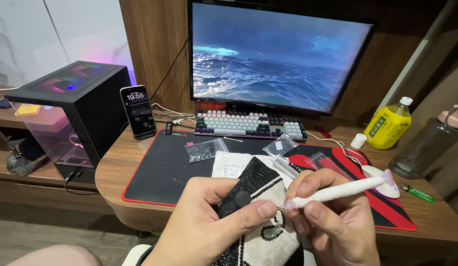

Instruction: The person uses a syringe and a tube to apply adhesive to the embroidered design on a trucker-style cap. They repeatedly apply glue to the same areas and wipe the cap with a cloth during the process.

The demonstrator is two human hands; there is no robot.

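While both hands grip, pen (337,191) touches pouch (261,197).

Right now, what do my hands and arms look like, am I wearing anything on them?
Both are bare. The left hand and the right hand show no gloves, rings or watch, and no sleeve reaches either wrist in view. The fingernails are short and unpainted.

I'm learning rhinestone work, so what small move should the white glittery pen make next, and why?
Probably press the white glittery pen tip straight down onto the cream fabric piece with black rhinestones. The right hand has the tip at the fabric's surface, beside the left hand thumb steadying it.
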